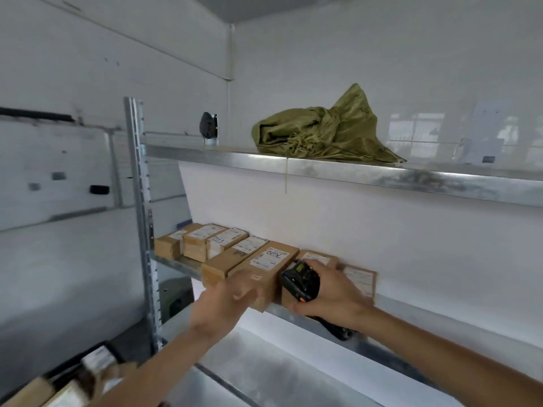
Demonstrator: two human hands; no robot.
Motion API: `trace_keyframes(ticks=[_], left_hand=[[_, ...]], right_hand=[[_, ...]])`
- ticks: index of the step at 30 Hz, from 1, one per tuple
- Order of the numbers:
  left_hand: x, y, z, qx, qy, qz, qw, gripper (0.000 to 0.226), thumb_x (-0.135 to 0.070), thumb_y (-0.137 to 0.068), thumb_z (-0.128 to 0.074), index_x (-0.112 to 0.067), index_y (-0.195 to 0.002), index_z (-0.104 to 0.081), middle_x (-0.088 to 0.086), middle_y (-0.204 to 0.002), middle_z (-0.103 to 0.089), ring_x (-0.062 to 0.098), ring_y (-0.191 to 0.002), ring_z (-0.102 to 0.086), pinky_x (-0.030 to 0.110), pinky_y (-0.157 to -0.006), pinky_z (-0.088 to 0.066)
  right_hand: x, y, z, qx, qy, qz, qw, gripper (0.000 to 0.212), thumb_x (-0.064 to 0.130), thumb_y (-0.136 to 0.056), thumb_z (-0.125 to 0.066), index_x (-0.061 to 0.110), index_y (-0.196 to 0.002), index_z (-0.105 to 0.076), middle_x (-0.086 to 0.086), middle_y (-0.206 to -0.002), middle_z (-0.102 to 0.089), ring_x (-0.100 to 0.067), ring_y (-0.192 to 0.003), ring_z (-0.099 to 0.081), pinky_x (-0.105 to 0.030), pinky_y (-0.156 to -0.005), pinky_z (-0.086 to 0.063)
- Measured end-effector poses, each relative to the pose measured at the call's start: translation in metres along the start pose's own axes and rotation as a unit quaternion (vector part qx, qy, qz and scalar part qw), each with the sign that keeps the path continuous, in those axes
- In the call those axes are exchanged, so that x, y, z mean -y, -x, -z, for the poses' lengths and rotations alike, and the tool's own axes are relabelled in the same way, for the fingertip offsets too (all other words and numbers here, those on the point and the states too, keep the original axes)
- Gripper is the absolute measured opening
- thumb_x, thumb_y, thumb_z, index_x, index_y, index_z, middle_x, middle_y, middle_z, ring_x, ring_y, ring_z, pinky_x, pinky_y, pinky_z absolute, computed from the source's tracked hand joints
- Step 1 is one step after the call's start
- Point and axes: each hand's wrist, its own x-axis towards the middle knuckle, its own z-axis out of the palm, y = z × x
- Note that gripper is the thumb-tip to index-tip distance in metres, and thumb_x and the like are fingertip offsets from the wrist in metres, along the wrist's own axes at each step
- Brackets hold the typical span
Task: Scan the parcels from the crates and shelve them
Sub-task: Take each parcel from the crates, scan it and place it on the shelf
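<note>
The left hand (pixel 226 298) rests with relaxed fingers on the front end of a parcel (pixel 264 271) that lies on the middle shelf (pixel 411 314), in a row of other parcels (pixel 205 240). This parcel sticks out a little over the shelf edge. The right hand (pixel 329 292) grips the scanner (pixel 301 282), fingers curled around it, just beside the parcel on its right. The two hands are near each other but apart. The step seems to be the placing of this parcel, so the task is well on its way, with more parcels waiting in the crate (pixel 67 380) below at the left. To do it well, I think the left hand should push the parcel straight back until its front is in line with its neighbours, with the label (pixel 269 258) kept facing up. The scanner should stay away from the boxes, so that it does not knock the smaller one behind it. A green sack (pixel 320 133) lies on the top shelf, and it is not in the way.
</note>
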Motion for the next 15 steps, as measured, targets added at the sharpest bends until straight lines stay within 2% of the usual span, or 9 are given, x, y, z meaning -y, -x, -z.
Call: trace_keyframes(ticks=[3, 6, 8, 10, 12, 14, 15], left_hand=[[0.064, 0.024, 0.062, -0.021, -0.043, 0.063, 0.997, 0.046, -0.065, -0.092, -0.052, -0.049, -0.135, -0.05, -0.013, -0.112, -0.072, 0.011, -0.1, -0.068, 0.032, -0.086, -0.057], [0.133, 0.066, 0.13, -0.039, -0.075, 0.125, 0.988, 0.043, -0.064, -0.093, -0.053, -0.048, -0.132, -0.052, -0.013, -0.098, -0.073, 0.013, -0.091, -0.068, 0.033, -0.08, -0.057], [0.181, 0.099, 0.175, -0.063, -0.097, 0.175, 0.978, 0.047, -0.063, -0.093, -0.055, -0.045, -0.136, -0.051, -0.009, -0.107, -0.074, 0.021, -0.105, -0.068, 0.035, -0.085, -0.054], [0.229, 0.134, 0.218, -0.089, -0.125, 0.228, 0.961, 0.06, -0.069, -0.088, -0.052, -0.044, -0.142, -0.048, -0.008, -0.122, -0.072, 0.023, -0.119, -0.063, 0.036, -0.092, -0.052], [0.273, 0.169, 0.254, -0.107, -0.143, 0.267, 0.947, 0.075, -0.079, -0.077, -0.045, -0.044, -0.143, -0.047, -0.007, -0.132, -0.067, 0.023, -0.124, -0.061, 0.038, -0.096, -0.051], [0.311, 0.205, 0.285, -0.128, -0.16, 0.292, 0.934, 0.082, -0.084, -0.071, -0.041, -0.044, -0.142, -0.049, -0.009, -0.139, -0.06, 0.021, -0.125, -0.059, 0.036, -0.098, -0.05], [0.327, 0.22, 0.3, -0.139, -0.165, 0.304, 0.928, 0.079, -0.083, -0.074, -0.045, -0.043, -0.142, -0.05, -0.01, -0.142, -0.057, 0.019, -0.125, -0.058, 0.035, -0.098, -0.05]], right_hand=[[0.065, -0.013, -0.05, 0.032, -0.003, 0.045, 0.998, 0.096, 0.061, -0.059, -0.086, 0.039, -0.144, -0.047, 0.017, -0.127, -0.066, -0.007, -0.112, -0.063, -0.031, -0.098, -0.054], [0.136, -0.023, -0.11, 0.086, -0.025, 0.084, 0.992, 0.084, 0.053, -0.066, -0.09, 0.043, -0.139, -0.049, 0.017, -0.118, -0.067, -0.005, -0.104, -0.064, -0.019, -0.088, -0.053], [0.185, -0.03, -0.157, 0.123, -0.038, 0.102, 0.986, 0.082, 0.056, -0.063, -0.089, 0.044, -0.135, -0.051, 0.017, -0.112, -0.068, -0.005, -0.102, -0.067, -0.021, -0.086, -0.056], [0.234, -0.036, -0.209, 0.148, -0.032, 0.122, 0.981, 0.101, 0.069, -0.054, -0.084, 0.041, -0.144, -0.048, 0.015, -0.125, -0.067, -0.007, -0.111, -0.066, -0.029, -0.093, -0.057], [0.28, -0.041, -0.261, 0.176, -0.035, 0.15, 0.972, 0.114, 0.076, -0.049, -0.081, 0.039, -0.15, -0.042, 0.016, -0.134, -0.064, -0.008, -0.118, -0.063, -0.031, -0.098, -0.055], [0.326, -0.04, -0.305, 0.207, -0.042, 0.18, 0.961, 0.111, 0.074, -0.052, -0.083, 0.038, -0.15, -0.043, 0.016, -0.133, -0.064, -0.009, -0.118, -0.063, -0.033, -0.098, -0.055], [0.348, -0.04, -0.325, 0.223, -0.044, 0.192, 0.955, 0.105, 0.068, -0.056, -0.086, 0.037, -0.148, -0.044, 0.016, -0.131, -0.065, -0.01, -0.116, -0.064, -0.033, -0.098, -0.055]])
